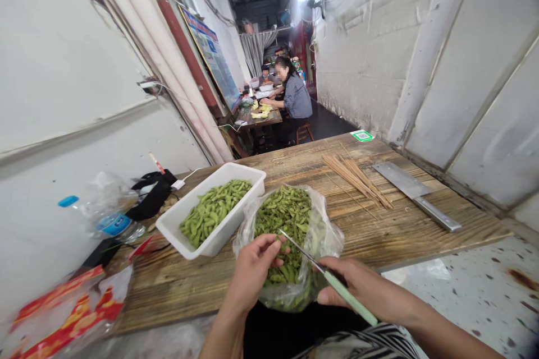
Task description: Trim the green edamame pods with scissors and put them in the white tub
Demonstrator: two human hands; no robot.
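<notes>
Over the near edge of a clear plastic bag [332,235] full of green soybean pods [286,207], my left hand [255,263] pinches a soybean pod [282,243] between thumb and fingers. My right hand [362,286] is closed on a pair of scissors [349,296] with a pale green handle. Their narrow metal tip points up and left, close beside the pinched pod; part of the grip is hidden by my fingers. Left of the bag, a white plastic tub [168,230] contains more pods [217,207].
Thin wooden skewers [357,179] and a cleaver [415,193] lie right on the wooden table [177,291]. A water bottle [112,221], black items and red-printed packaging [80,314] are at left. Farther back, a person [297,95] sits working at another table [269,118].
</notes>
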